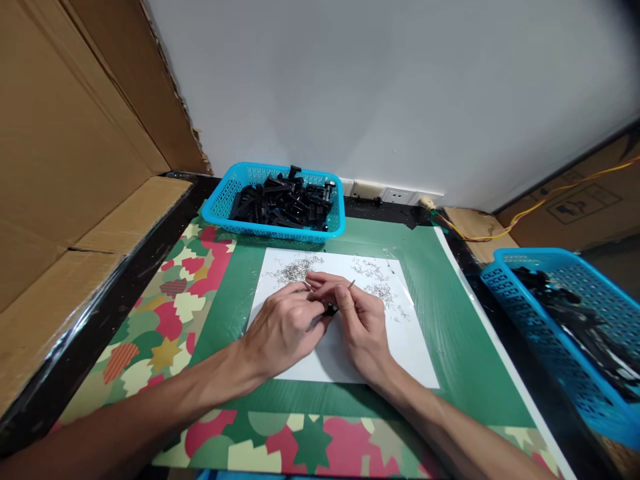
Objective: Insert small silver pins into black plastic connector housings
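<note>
Both my hands meet over a white sheet of paper (400, 360). My left hand (290, 320) is closed around a small black plastic part (330, 311), mostly hidden by the fingers. My right hand (357, 313) pinches a thin, dark, pointed tool (352, 284), whose tip sticks up between thumb and forefinger; its kind cannot be made out. The right fingers touch the left ones at the black part. Beyond the hands, a pile of tiny metal pieces (296, 269) lies at the left of the paper, and another scatter of tiny metal pieces (380, 292) lies at the right.
A blue basket (274, 231) of black plastic parts (285, 200) stands at the back against the wall. Another blue basket (530, 327) with dark parts is at the right. Cardboard (75, 153) walls the left side. A yellow cable (500, 230) runs from wall sockets.
</note>
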A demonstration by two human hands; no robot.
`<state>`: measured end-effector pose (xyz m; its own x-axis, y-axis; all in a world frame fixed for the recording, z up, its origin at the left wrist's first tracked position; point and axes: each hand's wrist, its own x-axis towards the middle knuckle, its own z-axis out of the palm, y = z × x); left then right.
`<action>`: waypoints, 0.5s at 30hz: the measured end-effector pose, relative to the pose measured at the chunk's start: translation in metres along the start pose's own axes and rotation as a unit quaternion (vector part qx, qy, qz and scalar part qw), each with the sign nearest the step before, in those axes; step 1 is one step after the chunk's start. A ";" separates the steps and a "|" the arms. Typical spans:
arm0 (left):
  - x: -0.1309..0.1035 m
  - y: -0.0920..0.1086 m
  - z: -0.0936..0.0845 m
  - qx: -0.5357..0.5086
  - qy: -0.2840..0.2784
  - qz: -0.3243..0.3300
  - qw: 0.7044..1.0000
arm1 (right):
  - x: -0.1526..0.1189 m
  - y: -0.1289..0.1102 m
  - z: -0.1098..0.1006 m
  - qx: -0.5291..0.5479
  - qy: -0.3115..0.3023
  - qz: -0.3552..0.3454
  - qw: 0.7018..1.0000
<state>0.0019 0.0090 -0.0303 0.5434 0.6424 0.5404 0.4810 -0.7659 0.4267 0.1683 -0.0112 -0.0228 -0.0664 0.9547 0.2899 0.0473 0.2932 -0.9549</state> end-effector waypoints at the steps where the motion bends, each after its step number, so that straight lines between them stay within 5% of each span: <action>1: 0.001 0.000 -0.001 -0.009 0.005 -0.003 1.000 | 0.000 -0.001 -0.001 0.006 0.016 -0.013 1.000; 6: 0.002 -0.001 -0.004 -0.057 0.066 -0.012 0.996 | 0.013 -0.019 -0.033 -0.113 0.060 -0.179 0.975; 11: 0.001 0.000 -0.007 -0.086 0.113 -0.069 0.988 | 0.028 -0.034 -0.077 -0.352 -0.063 -0.279 0.891; 15: 0.001 0.001 -0.008 -0.094 0.108 -0.089 0.986 | 0.028 -0.030 -0.081 -0.398 -0.147 -0.276 0.862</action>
<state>-0.0022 0.0087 -0.0237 0.2928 0.7611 0.5788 0.4072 -0.6469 0.6447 0.2462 0.0104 0.0194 -0.5421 0.6395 0.5451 0.5894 0.7517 -0.2958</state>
